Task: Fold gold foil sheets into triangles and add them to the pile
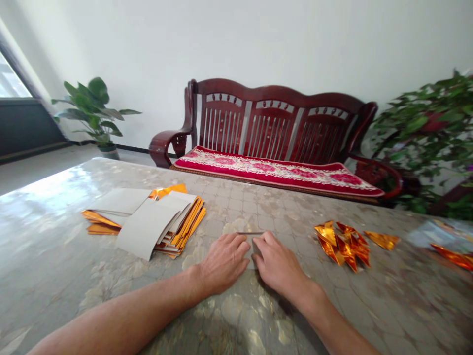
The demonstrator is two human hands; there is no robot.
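Note:
In the middle of the table, my left hand [225,260] and my right hand [278,264] press a small sheet of grey-backed paper [252,265] from either side. Fingers of both hands are bent over its far edge, and they cover most of the sheet. Left of my hands lies a loose stack of paper sheets [148,224], pale grey on one side and shiny orange-gold foil on the other. To the right sits a small heap of folded gold foil pieces [345,246], pointed in shape, with one single folded piece [382,240] beside it.
A patterned, glossy cover lies over the table [221,320]. At its right edge are a clear plastic bag [439,232] and more orange foil [453,256]. Beyond stands a dark wooden bench [273,123] with a red floral cushion [277,170], between potted plants [96,106].

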